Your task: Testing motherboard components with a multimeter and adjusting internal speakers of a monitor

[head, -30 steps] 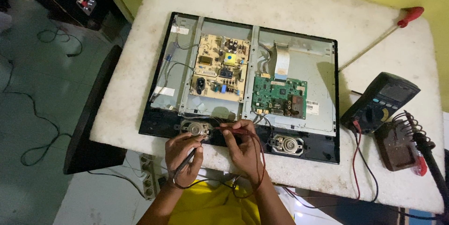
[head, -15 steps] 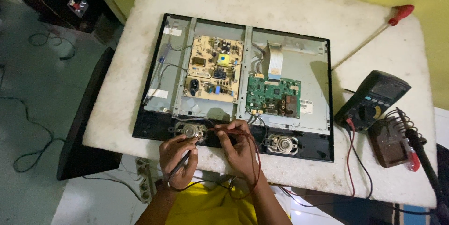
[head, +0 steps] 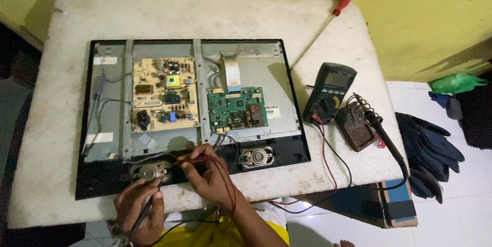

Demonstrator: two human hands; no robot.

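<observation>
Both hands low at the near edge of the worktop (head: 61, 16), over the bottom strip of an opened flat-panel chassis (head: 287, 98). Left hand (head: 139, 210) curled shut around a dark test probe (head: 145, 211), tip aimed up at the left speaker (head: 148, 171) just above the knuckles. Right hand (head: 211, 178) just beside it, fingers pinched on a red probe (head: 197, 159) with thin red lead wire looped over the wrist, tip pointing left toward the same speaker.

Above the left hand, a tan power board (head: 164, 94) with capacitors and a yellow transformer. Above the right hand, a green main board (head: 237, 108) with a white ribbon cable (head: 231, 72) rising from it. Just right of the right hand, a second speaker (head: 255, 156) in the black bottom strip.

Farther right, off the chassis, a dark multimeter (head: 330, 92) lying tilted, red and black leads (head: 328, 160) trailing from it toward the hands. Beside the multimeter, a soldering iron (head: 382, 129) resting on its brown stand (head: 356, 126). Well above, near the far corner, a long screwdriver with red handle (head: 341, 5). Beyond the worktop edge, dark gloves (head: 428, 147) on the floor.
</observation>
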